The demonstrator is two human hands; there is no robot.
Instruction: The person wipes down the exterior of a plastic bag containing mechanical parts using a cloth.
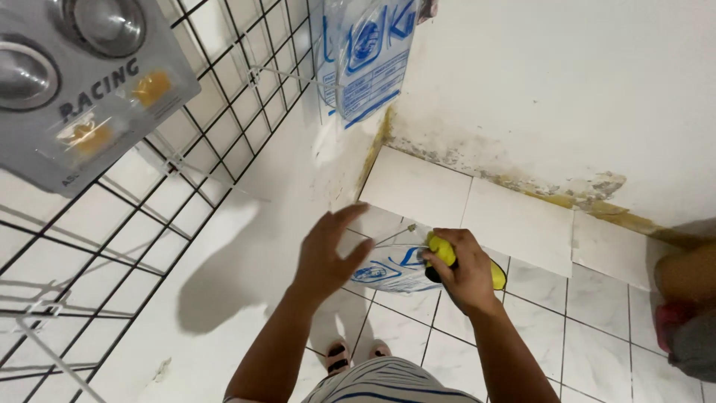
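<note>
My right hand [464, 270] grips a yellow tool with a black part [444, 254] together with a clear plastic packet printed in blue [388, 270]. My left hand [328, 250] is raised just left of the packet, fingers spread, holding nothing. Both hands are in front of a black wire grid rack [186, 149] mounted on the white wall. Below them I see my striped shirt and my feet on the white tiled floor [597, 351].
A grey blister pack with round chrome parts [82, 82] hangs on the grid at top left. A clear blue-printed packet [369, 52] hangs at top centre. Another person's leg and clothing [686, 306] are at the right edge. The wall base is stained.
</note>
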